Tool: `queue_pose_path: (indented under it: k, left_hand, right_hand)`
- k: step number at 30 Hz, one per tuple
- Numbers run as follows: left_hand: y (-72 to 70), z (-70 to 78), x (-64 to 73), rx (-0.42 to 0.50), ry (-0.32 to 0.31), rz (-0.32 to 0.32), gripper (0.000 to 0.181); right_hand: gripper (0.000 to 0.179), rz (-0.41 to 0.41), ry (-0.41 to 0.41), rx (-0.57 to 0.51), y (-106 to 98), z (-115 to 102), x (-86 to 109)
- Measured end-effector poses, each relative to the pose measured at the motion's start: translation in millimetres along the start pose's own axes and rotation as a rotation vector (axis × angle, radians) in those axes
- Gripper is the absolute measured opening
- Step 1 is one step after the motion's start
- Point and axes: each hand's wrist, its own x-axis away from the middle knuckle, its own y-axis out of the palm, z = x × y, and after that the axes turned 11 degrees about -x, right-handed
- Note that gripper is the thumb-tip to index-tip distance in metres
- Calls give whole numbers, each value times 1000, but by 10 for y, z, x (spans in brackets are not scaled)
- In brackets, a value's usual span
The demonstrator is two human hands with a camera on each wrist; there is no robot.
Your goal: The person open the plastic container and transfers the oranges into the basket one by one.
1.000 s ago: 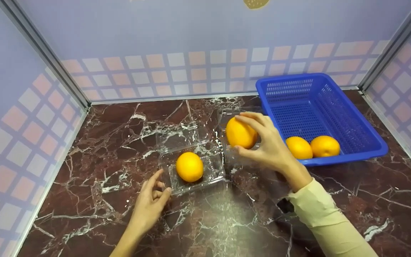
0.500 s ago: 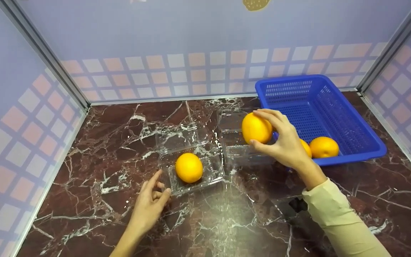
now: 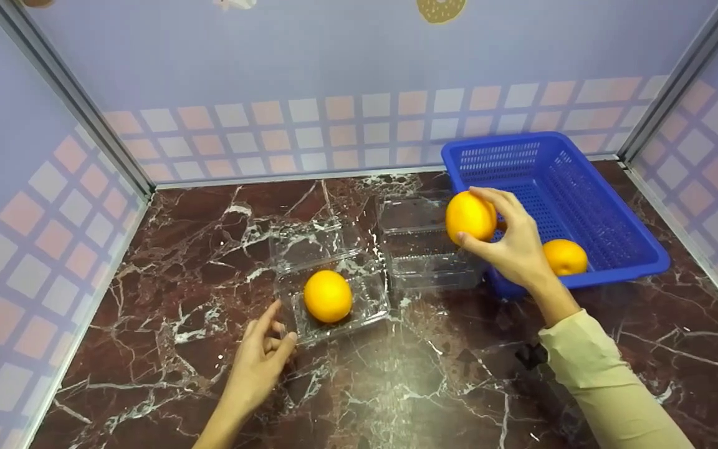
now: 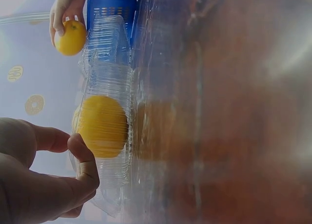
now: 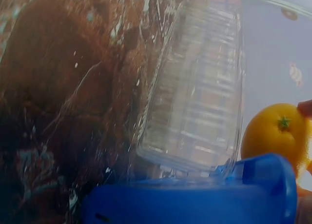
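Observation:
My right hand (image 3: 512, 240) grips an orange (image 3: 470, 216) between thumb and fingers, over the blue basket's near left side. In the left wrist view that orange hangs above the plastic boxes. One orange (image 3: 564, 257) shows in the basket's front; my hand blocks the spot beside it. Another orange (image 3: 328, 297) sits in an open clear plastic box (image 3: 368, 296) on the counter. My left hand (image 3: 256, 362) lies by this box's left edge, index finger and thumb apart, fingertips right at the rim. In the left wrist view the fingertips (image 4: 77, 142) overlap the rim.
A second clear plastic box (image 3: 418, 249) lies between the first box and the blue basket (image 3: 608, 206), its lid folded back. Dark red marble counter (image 3: 197, 280) lies around them. Pale patterned walls (image 3: 272, 62) close off the back and both sides.
My right hand has carried its orange rightward from above the second box toward the basket, covering one basket orange. My left hand and the orange in the box stay put.

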Motion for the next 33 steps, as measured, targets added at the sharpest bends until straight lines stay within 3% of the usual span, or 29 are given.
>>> queue_pose_path:
  k: [22, 33]
  left_hand:
    - [4, 12, -15, -18, -32, -13, 70]
    - [-14, -6, -3, -15, -5, -8, 72]
  right_hand:
    - [65, 86, 57, 22, -276, 103, -40]
    - [64, 113, 85, 46, -336, 194, -68]
